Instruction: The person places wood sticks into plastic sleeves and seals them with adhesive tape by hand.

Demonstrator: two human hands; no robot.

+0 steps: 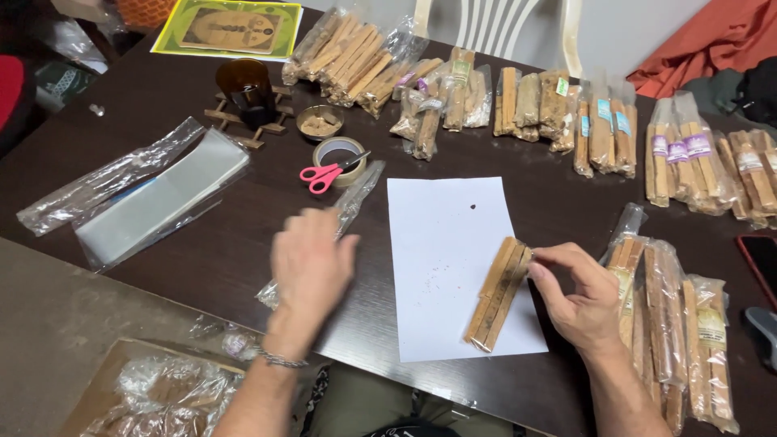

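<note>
A dark wooden table (243, 243) is carrying everything, its near edge running across the bottom of the view. Bagged bundles of wooden sticks (566, 105) are lying in rows along the far edge and toward the right edge. A stack of clear plastic sleeves (154, 206) is sitting toward the left edge. A white sheet of paper (445, 235) is lying near the middle of the near edge. On its right half, a small bundle of wood sticks (498, 291) is resting at a slant. The right hand (579, 299) is pinching the upper end of that bundle, thumb and fingers closed on it. The left hand (312, 267) is blurring just left of the paper, fingers loosely spread, over a narrow clear bag (352, 198); whether it is gripping the bag I cannot tell. A tape roll (338, 150) and pink scissors (324, 174) are sitting just beyond.
</note>
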